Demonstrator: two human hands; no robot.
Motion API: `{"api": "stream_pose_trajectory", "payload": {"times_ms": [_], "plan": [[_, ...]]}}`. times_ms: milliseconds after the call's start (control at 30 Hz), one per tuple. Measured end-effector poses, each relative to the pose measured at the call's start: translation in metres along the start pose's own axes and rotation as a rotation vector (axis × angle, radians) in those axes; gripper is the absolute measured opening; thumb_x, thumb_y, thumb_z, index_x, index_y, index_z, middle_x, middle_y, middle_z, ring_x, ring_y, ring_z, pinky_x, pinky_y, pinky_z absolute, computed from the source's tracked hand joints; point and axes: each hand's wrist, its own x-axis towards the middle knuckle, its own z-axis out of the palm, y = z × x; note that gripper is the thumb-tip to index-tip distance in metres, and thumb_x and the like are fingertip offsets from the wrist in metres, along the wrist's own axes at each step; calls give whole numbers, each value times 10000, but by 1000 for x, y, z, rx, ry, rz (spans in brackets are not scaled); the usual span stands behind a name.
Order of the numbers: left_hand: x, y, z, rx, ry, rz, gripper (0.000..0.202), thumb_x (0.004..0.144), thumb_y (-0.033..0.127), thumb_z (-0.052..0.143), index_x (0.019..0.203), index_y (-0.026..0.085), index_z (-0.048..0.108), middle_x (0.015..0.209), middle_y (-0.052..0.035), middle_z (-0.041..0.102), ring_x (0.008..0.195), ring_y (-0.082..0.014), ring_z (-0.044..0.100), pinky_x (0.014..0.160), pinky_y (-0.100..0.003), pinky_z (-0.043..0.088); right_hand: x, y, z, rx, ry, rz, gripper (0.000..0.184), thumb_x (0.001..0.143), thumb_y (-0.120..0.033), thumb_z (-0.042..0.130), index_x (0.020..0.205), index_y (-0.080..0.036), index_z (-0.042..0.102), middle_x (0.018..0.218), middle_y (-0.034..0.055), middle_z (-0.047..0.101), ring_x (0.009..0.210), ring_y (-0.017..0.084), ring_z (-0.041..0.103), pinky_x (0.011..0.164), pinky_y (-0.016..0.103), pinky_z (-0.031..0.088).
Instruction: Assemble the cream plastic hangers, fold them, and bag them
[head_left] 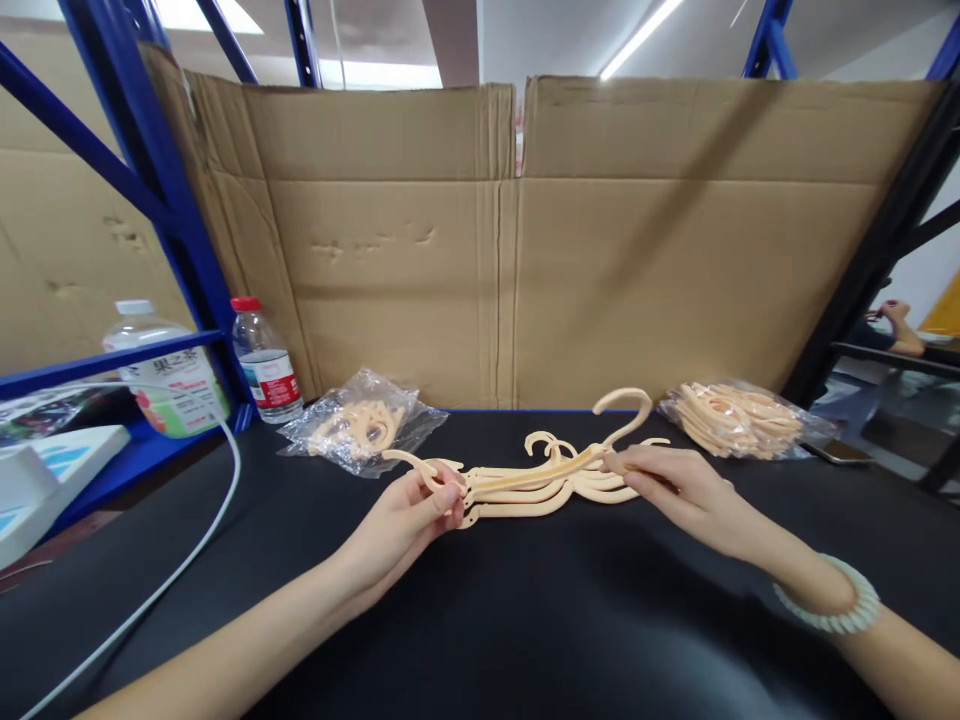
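Between my two hands is a cream plastic folding hanger [536, 484], raised slightly and tilted, its hook up on the right. My left hand [421, 515] pinches its left end, where a curved arm piece sticks out past the fingers. Fingers of my right hand [679, 490] are closed on the hanger near the base of the hook, hiding that part. Just below and behind it, several similar hangers [517, 510] lie on the black table [480, 620], overlapping, with their hooks pointing away from me.
Clear plastic bags of hanger parts lie at back left [364, 425] and back right [739, 415]. A red-capped water bottle [266, 365], a larger jug [169, 375], a power strip [64, 480] and white cable [217, 525] are left. Cardboard [390, 250] walls the back. A phone [836, 453] lies right.
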Motion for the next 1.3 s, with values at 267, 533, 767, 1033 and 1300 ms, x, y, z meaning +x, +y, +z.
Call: {"api": "stream_pose_trajectory", "payload": {"times_ms": [267, 533, 767, 1033, 1300], "plan": [[-5, 2, 1, -86, -143, -101, 188, 797, 251, 741, 774, 149, 585, 1085, -57, 627, 871, -151, 627, 846, -328, 513, -6, 1, 6, -57, 33, -82, 249, 965, -284, 446, 1031, -231, 680, 1002, 72, 717, 950, 226, 666, 820, 325, 533], [-7, 3, 6, -127, -19, -235, 235, 720, 225, 810, 781, 142, 600, 925, -31, 663, 773, -121, 661, 791, -260, 559, -7, 0, 6, -63, 78, -103, 220, 957, -234, 465, 1043, -201, 665, 1005, 64, 721, 930, 201, 671, 829, 309, 528], [-10, 3, 8, -174, 38, -231, 210, 708, 182, 817, 761, 117, 624, 738, -11, 654, 690, -112, 670, 718, -221, 572, -8, 0, 11, -109, 192, -153, 193, 939, -190, 485, 1010, -199, 664, 937, 50, 729, 896, 196, 683, 804, 299, 542], [-10, 8, 6, -199, -19, -230, 192, 736, 211, 799, 819, 109, 658, 784, -54, 679, 708, -117, 673, 717, -223, 576, -8, -2, 11, -101, 184, -151, 181, 937, -180, 490, 994, -198, 661, 943, 41, 726, 890, 180, 680, 794, 279, 545], [-9, 11, 6, -230, -16, -227, 231, 647, 184, 856, 710, 117, 643, 811, -70, 694, 752, -151, 689, 752, -245, 580, -11, 2, 11, -181, 170, -165, 220, 936, -191, 469, 1000, -171, 679, 974, 79, 727, 899, 215, 689, 796, 304, 555]]}}
